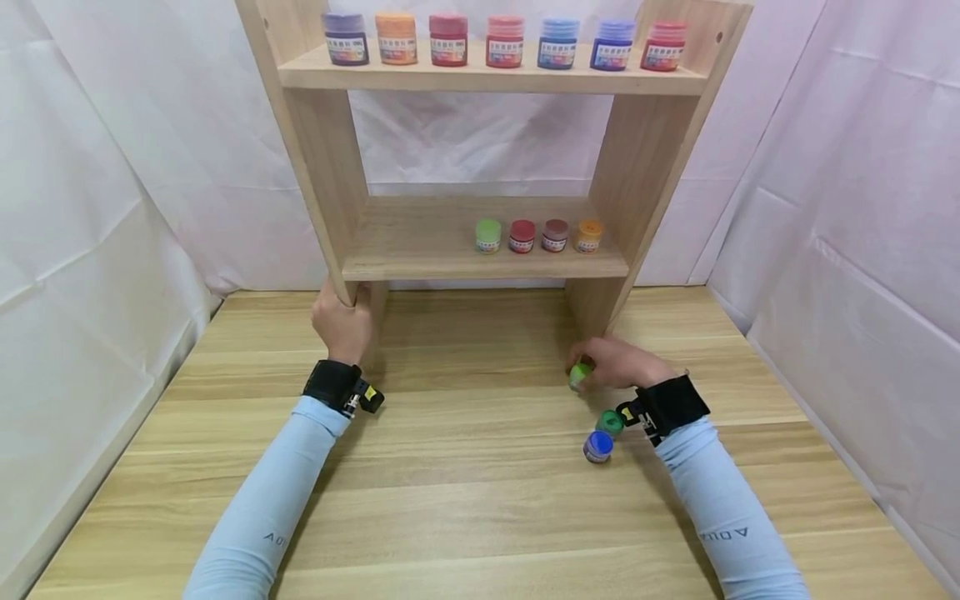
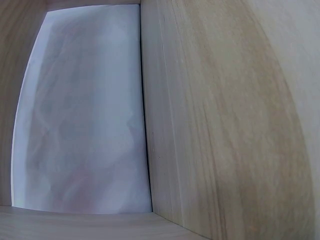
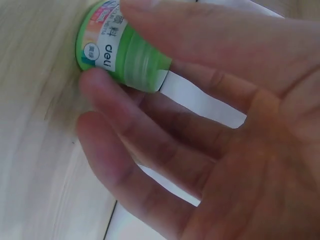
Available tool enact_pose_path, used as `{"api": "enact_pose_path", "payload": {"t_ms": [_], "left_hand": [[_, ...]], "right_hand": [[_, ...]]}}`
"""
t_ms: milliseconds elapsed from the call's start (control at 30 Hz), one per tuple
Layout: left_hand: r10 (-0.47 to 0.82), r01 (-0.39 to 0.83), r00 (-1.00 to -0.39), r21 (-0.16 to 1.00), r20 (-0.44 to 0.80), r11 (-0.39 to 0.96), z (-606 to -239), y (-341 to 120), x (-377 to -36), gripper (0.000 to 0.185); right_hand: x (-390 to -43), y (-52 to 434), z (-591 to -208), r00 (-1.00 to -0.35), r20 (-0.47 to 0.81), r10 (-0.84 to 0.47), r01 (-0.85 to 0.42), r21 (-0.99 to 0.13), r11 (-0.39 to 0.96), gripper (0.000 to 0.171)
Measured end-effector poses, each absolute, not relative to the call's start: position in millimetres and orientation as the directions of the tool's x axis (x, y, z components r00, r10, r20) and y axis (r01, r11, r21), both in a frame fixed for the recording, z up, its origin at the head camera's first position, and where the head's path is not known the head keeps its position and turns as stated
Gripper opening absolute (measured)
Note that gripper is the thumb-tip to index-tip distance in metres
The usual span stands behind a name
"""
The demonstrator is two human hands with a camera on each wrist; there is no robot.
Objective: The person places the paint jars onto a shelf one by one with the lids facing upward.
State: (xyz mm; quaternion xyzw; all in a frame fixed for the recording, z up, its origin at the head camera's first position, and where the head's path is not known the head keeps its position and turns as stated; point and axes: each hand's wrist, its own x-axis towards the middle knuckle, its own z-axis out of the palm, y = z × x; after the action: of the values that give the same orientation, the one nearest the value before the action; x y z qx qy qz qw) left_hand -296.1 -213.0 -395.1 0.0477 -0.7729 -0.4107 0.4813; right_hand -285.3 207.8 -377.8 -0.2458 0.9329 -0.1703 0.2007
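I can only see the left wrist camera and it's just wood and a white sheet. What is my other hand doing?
Observer: Your right hand pinches a small light green paint jar between fingers and thumb, just above the wooden table.
Operator: Are there more jars near it?
Observer: Yes, a dark green paint jar and a blue paint jar stand on the table beside that wrist.
Operator: And what is my left hand on?
Observer: Your left hand grips the left upright of a light wooden shelf unit.
Operator: Anything on the shelf?
Observer: Four small jars on the lower board, seven bigger jars on top.
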Motion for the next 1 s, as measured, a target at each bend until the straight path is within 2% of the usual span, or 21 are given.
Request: {"api": "enact_pose_path", "payload": {"t_ms": [333,733,1000], "left_hand": [[-0.476,0.319,-0.532,0.686,0.701,0.654,-396,-214,-293,0.023],[-0.475,0.323,-0.523,0.68,0.708,0.658,-395,-215,-292,0.021],[-0.473,0.331,-0.517,0.676,0.714,0.659,-394,-214,-294,0.024]], "right_hand": [[-285,207,-376,-0.789,-0.237,-0.567,-0.449,-0.409,0.795,0.026],[-278,199,-364,-0.824,-0.092,-0.56,-0.488,-0.389,0.782,0.042],[-273,192,-353,-0.823,0.008,-0.567,-0.529,-0.372,0.762,0.035]]}}
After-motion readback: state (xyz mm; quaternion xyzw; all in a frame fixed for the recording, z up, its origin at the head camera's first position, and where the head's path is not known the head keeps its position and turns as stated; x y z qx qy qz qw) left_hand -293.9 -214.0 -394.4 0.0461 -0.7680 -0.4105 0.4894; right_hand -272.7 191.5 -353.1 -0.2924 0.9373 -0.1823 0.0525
